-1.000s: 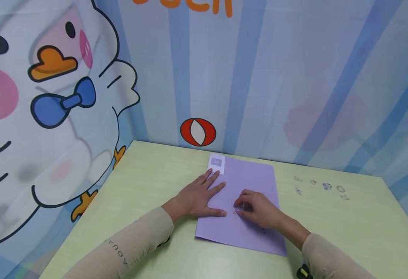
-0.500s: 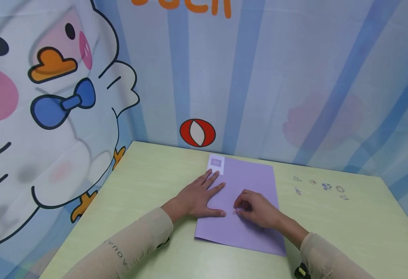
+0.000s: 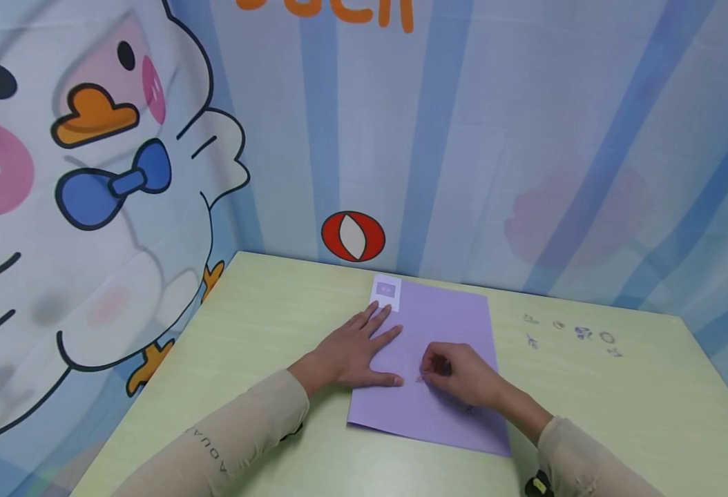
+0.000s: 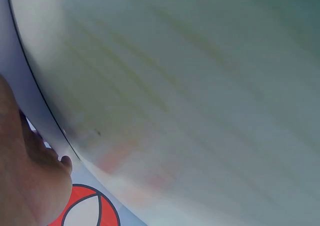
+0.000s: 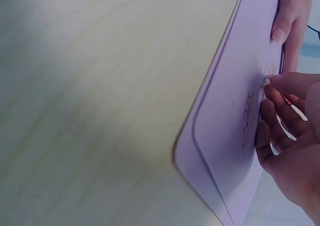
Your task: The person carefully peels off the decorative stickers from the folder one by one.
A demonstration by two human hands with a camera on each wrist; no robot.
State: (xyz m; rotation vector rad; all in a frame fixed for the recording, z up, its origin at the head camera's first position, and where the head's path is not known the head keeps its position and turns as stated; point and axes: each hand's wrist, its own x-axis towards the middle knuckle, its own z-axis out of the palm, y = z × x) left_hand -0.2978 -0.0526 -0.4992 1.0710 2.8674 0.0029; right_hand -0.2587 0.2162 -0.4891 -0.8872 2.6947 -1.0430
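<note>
A purple folder [image 3: 451, 317] with two visible layers at its corner lies on the table. My left hand [image 3: 358, 352] rests flat on its left side, fingers spread. Over the folder's middle, my right hand [image 3: 460, 373] has curled fingers, thumb and forefinger pinching the edge of a small sticker [image 5: 265, 80]. Just left of those fingertips is a tiny pinkish design [image 3: 419, 379] on the purple surface. Another small design [image 5: 247, 117] lies on the folder below the right hand, partly hidden from the head view. The left wrist view catches only part of the left hand [image 4: 35, 171].
Several small clear stickers, among them a ring-shaped one [image 3: 607, 337] and a blue-patterned one [image 3: 583, 333], lie on the pale yellow-green table [image 3: 637, 407] to the right. A white label [image 3: 386, 293] sits at the folder's top left. A printed cartoon backdrop [image 3: 364, 138] stands behind.
The right hand's fingertips have drawn slightly right and back from the pinkish design, with the forefinger curling more. The left hand and folder stay in place.
</note>
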